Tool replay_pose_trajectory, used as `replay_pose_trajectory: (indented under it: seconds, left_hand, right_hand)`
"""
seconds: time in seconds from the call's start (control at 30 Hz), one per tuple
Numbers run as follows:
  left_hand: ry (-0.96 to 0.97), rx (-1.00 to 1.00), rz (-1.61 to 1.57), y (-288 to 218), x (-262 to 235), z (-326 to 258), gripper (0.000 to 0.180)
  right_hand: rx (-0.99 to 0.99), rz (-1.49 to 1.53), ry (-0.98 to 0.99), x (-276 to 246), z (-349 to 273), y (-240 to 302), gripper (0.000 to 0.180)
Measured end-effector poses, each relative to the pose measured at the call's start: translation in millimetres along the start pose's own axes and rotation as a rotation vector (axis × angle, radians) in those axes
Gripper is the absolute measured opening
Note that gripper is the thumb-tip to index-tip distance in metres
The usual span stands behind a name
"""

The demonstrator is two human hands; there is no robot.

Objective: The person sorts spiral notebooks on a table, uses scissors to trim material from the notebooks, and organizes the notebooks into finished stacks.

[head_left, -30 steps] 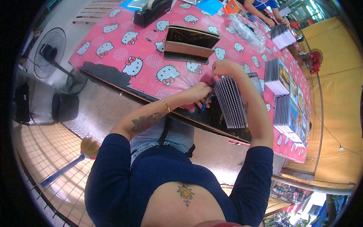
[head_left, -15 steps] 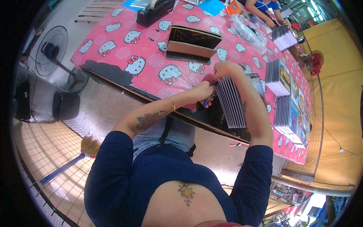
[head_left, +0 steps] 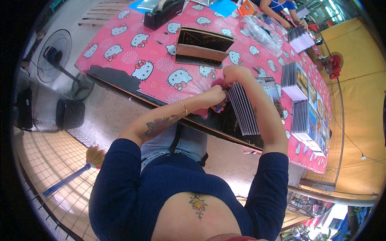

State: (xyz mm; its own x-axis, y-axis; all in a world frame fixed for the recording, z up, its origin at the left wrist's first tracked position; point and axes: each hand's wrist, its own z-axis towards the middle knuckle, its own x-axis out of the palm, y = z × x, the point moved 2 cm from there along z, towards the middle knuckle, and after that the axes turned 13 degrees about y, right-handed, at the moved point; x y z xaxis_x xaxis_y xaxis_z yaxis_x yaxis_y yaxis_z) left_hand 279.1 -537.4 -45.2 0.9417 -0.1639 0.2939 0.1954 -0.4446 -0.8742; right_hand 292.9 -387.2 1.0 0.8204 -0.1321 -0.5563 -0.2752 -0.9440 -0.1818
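A stack of wire-bound books (head_left: 243, 109) lies at the table's near edge, its row of dark spines facing me. My left hand (head_left: 217, 95) is closed at the stack's left side. A small blue piece (head_left: 219, 108) shows under its fingers; the rest of what it grips is hidden. Bent over the far end of the stack, my right hand (head_left: 233, 74) has its fingers curled down close to the left one. Its fingertips are mostly out of sight. A dark reddish patch shows between the two hands, too unclear to name. A book with a picture cover (head_left: 270, 90) lies beyond my right forearm.
The pink tablecloth (head_left: 132, 56) has a cartoon cat print. On it stand a wooden holder (head_left: 203, 52), a black tape dispenser (head_left: 163, 16), clear plastic (head_left: 263, 34) and more book stacks (head_left: 307, 126). A co-worker's hands (head_left: 299, 25) handle books at the far right.
My right hand has shifted slightly left, and the book stack sits a little further left. The reddish patch between my hands shows more. My left hand stays closed in nearly the same place.
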Motion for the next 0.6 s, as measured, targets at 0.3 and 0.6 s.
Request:
replay_pose_trajectory:
  seconds: [0.3, 0.6]
  left_hand:
    - [0.167, -0.095, -0.183, 1.1, -11.9, -18.2, 0.036]
    - [0.182, -0.093, -0.155, 0.9, -13.8, -9.5, 0.030]
  right_hand:
    - [0.024, 0.075, -0.027, -11.1, -21.9, 17.6, 0.027]
    - [0.085, -0.040, -0.043, -10.8, -25.3, 26.0, 0.033]
